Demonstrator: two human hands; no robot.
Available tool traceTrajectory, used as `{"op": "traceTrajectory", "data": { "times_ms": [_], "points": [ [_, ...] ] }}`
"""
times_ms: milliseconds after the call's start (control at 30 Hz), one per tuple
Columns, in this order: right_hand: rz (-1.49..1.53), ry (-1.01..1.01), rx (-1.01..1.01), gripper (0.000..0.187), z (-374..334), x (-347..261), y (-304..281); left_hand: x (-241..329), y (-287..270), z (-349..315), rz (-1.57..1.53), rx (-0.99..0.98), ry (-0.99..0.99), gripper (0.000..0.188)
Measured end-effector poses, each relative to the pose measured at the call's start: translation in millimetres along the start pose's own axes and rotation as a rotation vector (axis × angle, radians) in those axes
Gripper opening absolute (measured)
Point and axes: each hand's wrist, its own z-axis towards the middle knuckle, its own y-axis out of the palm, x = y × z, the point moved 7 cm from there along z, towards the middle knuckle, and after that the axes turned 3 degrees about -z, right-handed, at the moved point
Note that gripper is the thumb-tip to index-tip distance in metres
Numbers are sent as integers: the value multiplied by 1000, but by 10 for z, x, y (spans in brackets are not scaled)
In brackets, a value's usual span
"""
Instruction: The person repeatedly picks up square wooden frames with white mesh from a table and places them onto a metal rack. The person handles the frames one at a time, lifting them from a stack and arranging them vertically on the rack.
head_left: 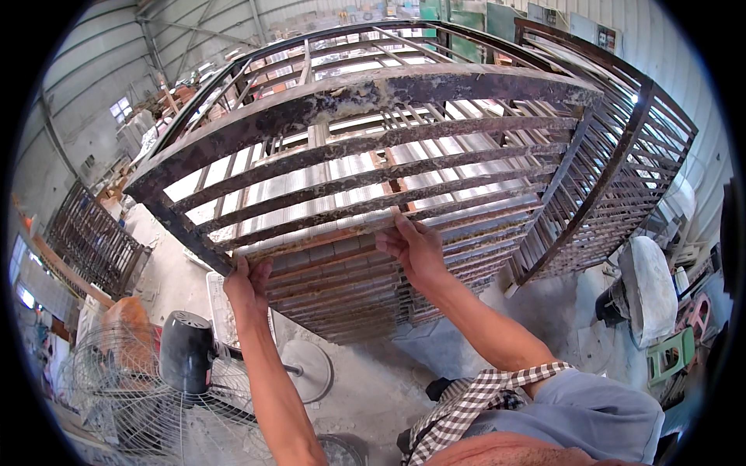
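A large rusty metal rack (pixel 342 109) with many horizontal bars stands in front of me. Pale, ridged panels (pixel 311 194) lie in its levels, seen through the bars. Both of my hands reach the near side of the rack. My left hand (pixel 247 289) is closed at the left end of a thin brown-edged board (pixel 322 239), beside the corner post. Farther right, my right hand (pixel 416 248) pinches the same edge, thumb on top. The undersides of my fingers are partly hidden. Below the hands, several more brown-edged layers (pixel 334 299) are stacked close together.
A second slatted rack (pixel 614 171) adjoins on the right. A fan with a wire cage (pixel 171 412) and black motor (pixel 186 349) stands at lower left, its round base (pixel 307 371) on the floor. At right are a green stool (pixel 671 356) and a whitish slab-like object (pixel 651 291).
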Motion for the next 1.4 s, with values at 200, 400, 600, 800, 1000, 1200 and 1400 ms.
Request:
{"op": "traceTrajectory", "data": {
  "times_ms": [200,400,600,800,1000,1200,1400],
  "points": [
    [-58,-10,69,34,-173,7,14,-14,-96,-46,-4,2,-59,21],
    [-35,-12,27,33,-297,-9,-147,-52,-116,-181,12,-28,-60,20],
    [-54,-1,7,33,-454,-71,-135,21,-217,-402,28,52,-53,26],
    [-91,83,-7,34,-475,-195,-427,-392,27,-1393,78,-10,-33,41],
    [-194,235,-272,34,-630,77,-717,-1711,-343,-2708,77,81,-266,40],
    [-880,652,-917,47,-1234,929,-1985,-3965,-1394,-4248,168,356,-621,45],
    [-1080,271,-1787,55,-1800,1511,-3213,-4599,-790,-5127,1064,291,-640,46]
  ]
}}
